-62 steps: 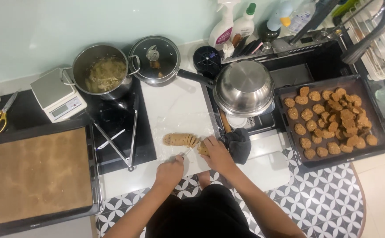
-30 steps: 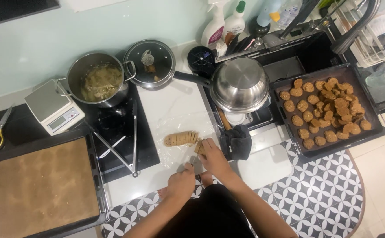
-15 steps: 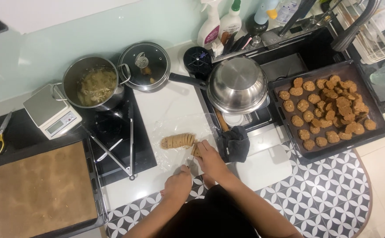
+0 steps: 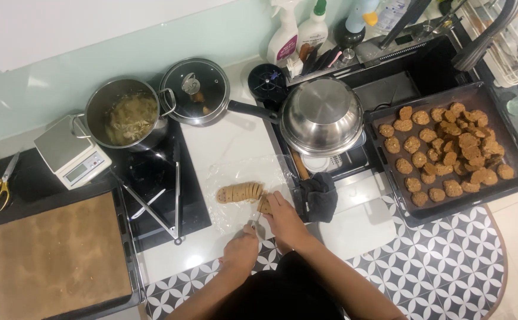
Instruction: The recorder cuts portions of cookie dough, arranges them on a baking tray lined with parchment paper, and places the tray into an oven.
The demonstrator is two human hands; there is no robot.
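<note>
My right hand (image 4: 282, 218) sits at the 4 o'clock end of the dough log (image 4: 241, 192), fingers pinching a cut slice (image 4: 265, 205) that lies just beside the log. My left hand (image 4: 241, 249) is at 6 o'clock from the log, near the table (image 4: 223, 148) edge, clenched on a thin knife (image 4: 255, 223) whose tip points toward the slice. The log lies on clear wrap (image 4: 235, 172) on the white table, scored into rounds. At 3 o'clock from my right hand, a dark cloth (image 4: 320, 198), touching distance. Beyond it, at 2 o'clock, a tray (image 4: 389, 172) of brown cookies (image 4: 448, 151). At 12 o'clock, an upturned steel bowl (image 4: 322, 115) and a lidded pan (image 4: 195, 92). At 10 o'clock, a pot (image 4: 125, 115) and a scale (image 4: 69, 151). At 9 o'clock, tongs (image 4: 158, 204) on the hob; further out, a lined tray (image 4: 57, 255).
</note>
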